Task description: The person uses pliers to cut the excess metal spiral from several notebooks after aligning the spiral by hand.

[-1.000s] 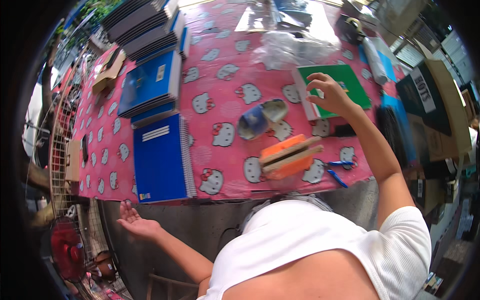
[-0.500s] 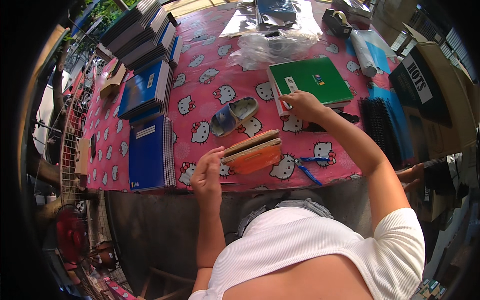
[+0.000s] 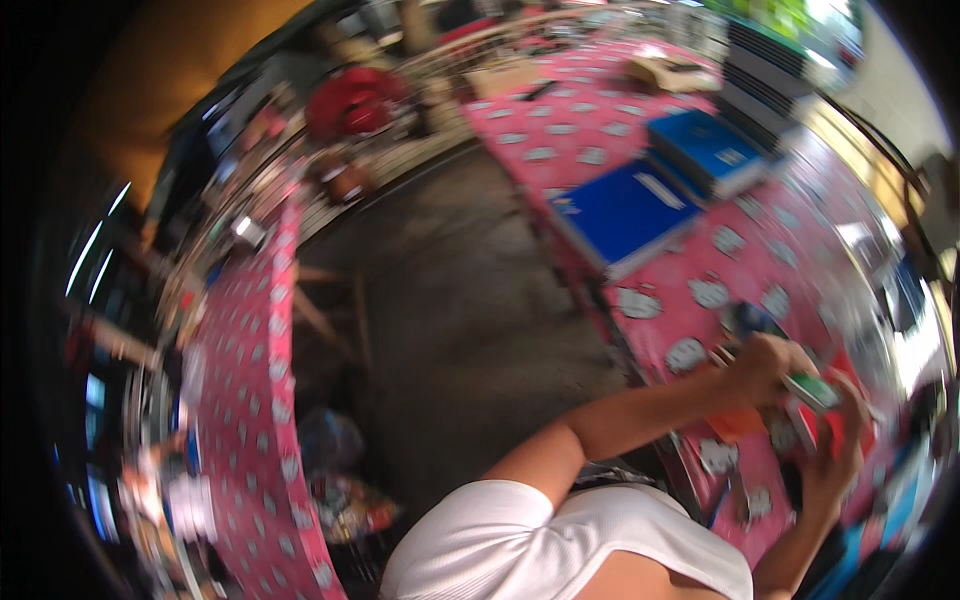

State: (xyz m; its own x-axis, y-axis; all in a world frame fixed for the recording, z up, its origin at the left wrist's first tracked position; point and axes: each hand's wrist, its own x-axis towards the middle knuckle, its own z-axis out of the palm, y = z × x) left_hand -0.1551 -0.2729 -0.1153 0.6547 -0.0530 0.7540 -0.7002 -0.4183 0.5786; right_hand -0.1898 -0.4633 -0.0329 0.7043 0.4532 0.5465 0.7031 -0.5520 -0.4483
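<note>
Both hands are together over the pink patterned table at the lower right, blurred by motion. My left hand [image 3: 768, 368] is closed at one side of a green notebook [image 3: 812, 392], of which only a small part shows. At its other side, my right hand [image 3: 838, 445] is bent round the edge. Something red [image 3: 822, 428], apparently a notebook cover, shows beside the right hand's fingers. Below my left wrist lies an orange piece [image 3: 736, 425]. Partly hidden beyond the left hand is a blue slipper [image 3: 748, 320].
Blue notebooks [image 3: 630, 215] lie stacked on the table [image 3: 640, 302], with a lighter blue stack [image 3: 705, 145] and a tall dark-edged stack [image 3: 765, 85] behind. A second pink-covered table [image 3: 245, 430] runs along the left. A red fan [image 3: 358, 102] stands beyond the dark floor [image 3: 450, 280].
The view has swung to the left. My left hand has left the orange piece and come to the green notebook beside my right hand; both hands are now close together.
</note>
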